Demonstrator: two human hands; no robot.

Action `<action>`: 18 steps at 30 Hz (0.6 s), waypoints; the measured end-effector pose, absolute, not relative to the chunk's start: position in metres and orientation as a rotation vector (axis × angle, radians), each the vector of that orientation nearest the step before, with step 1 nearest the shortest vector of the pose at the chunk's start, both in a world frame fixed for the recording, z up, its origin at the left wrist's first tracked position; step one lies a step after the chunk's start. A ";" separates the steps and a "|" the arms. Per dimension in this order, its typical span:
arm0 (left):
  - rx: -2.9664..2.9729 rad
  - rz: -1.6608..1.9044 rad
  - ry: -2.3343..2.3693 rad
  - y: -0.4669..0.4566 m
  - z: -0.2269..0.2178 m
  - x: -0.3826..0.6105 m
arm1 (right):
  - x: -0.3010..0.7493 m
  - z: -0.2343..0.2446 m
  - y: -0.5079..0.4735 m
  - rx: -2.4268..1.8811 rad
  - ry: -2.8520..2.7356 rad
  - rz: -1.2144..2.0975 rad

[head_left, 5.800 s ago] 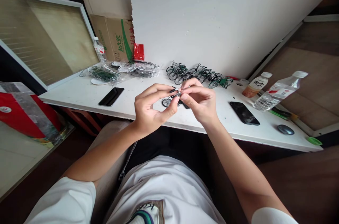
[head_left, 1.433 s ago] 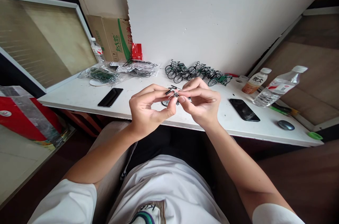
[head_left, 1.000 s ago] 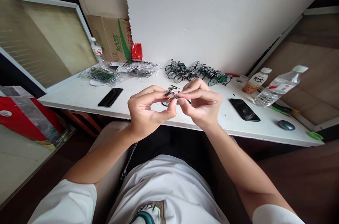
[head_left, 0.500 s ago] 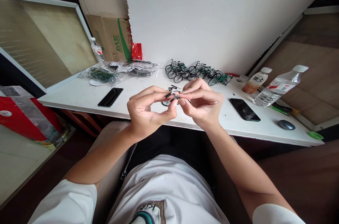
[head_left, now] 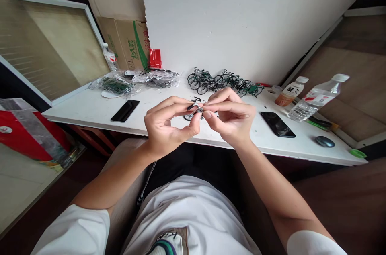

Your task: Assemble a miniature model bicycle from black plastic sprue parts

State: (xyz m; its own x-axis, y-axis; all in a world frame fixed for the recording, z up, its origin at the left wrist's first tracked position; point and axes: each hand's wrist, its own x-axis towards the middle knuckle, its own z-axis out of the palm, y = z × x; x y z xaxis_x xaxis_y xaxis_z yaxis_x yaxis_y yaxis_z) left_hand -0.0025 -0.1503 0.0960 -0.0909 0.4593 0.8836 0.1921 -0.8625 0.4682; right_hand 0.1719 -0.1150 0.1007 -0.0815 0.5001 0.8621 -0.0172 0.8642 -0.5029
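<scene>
Fingertips of my left hand (head_left: pixel 171 122) and my right hand (head_left: pixel 230 116) meet above the table's front edge, both pinching a tiny model-bicycle handlebar (head_left: pixel 197 107). It is silver and curved, with a black grip sticking out at its left end. The fingers cover much of the piece. Behind and below them a partly built model bicycle (head_left: pixel 188 117) stands on the table, mostly hidden by my hands. Farther back, several small black and green model bicycles (head_left: pixel 208 84) stand in a cluster by the wall.
On the white table (head_left: pixel 163 129) lie plastic bags of parts (head_left: pixel 117 85) at left, a phone (head_left: pixel 125 111), a second phone (head_left: pixel 277 124) and a mouse (head_left: pixel 325 141). A brown-drink bottle (head_left: pixel 290 92) and a water bottle (head_left: pixel 319 98) stand at right. A cardboard box (head_left: pixel 128 42) is behind.
Both hands stay almost in place with the handlebar between the fingertips. My right fingers have shifted slightly, and the view has moved a little.
</scene>
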 end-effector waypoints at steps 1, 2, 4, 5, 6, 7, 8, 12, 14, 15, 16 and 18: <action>1.961 2.056 0.729 -0.150 0.096 -0.002 | 0.172 0.101 -0.115 -0.393 -1.607 0.452; 1.937 2.044 0.737 -0.150 0.095 -0.002 | 0.172 0.101 -0.114 -0.405 -1.607 0.460; 1.866 2.007 0.743 -0.147 0.093 0.000 | 0.172 0.100 -0.111 -0.431 -1.608 0.482; 1.812 1.987 0.739 -0.144 0.091 0.000 | 0.172 0.099 -0.109 -0.441 -1.606 0.496; 1.749 1.960 0.735 -0.140 0.089 0.001 | 0.172 0.098 -0.106 -0.452 -1.603 0.515; 1.676 1.928 0.735 -0.135 0.086 0.001 | 0.172 0.096 -0.103 -0.465 -1.598 0.540; 1.599 1.887 0.742 -0.129 0.083 0.001 | 0.172 0.094 -0.099 -0.485 -1.592 0.574; 1.322 1.694 0.810 -0.102 0.069 0.002 | 0.172 0.082 -0.079 -0.632 -1.576 0.766; 1.208 1.643 0.818 -0.093 0.064 0.002 | 0.172 0.076 -0.069 -0.694 -1.565 0.836; 1.161 1.622 0.820 -0.090 0.062 0.002 | 0.172 0.073 -0.065 -0.717 -1.556 0.871; 1.119 1.601 0.823 -0.087 0.060 0.002 | 0.172 0.071 -0.062 -0.734 -1.541 0.906; 1.060 1.558 0.828 -0.084 0.057 0.003 | 0.172 0.068 -0.059 -0.762 -1.509 0.981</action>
State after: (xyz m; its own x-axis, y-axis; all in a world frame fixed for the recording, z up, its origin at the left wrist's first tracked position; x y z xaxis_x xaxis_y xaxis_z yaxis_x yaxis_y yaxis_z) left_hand 0.0026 -0.0835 0.0566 -0.0793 0.9730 0.2169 -0.3647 -0.2308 0.9021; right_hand 0.1721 -0.0587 0.0683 -0.1656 0.8790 0.4471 -0.0516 0.4450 -0.8941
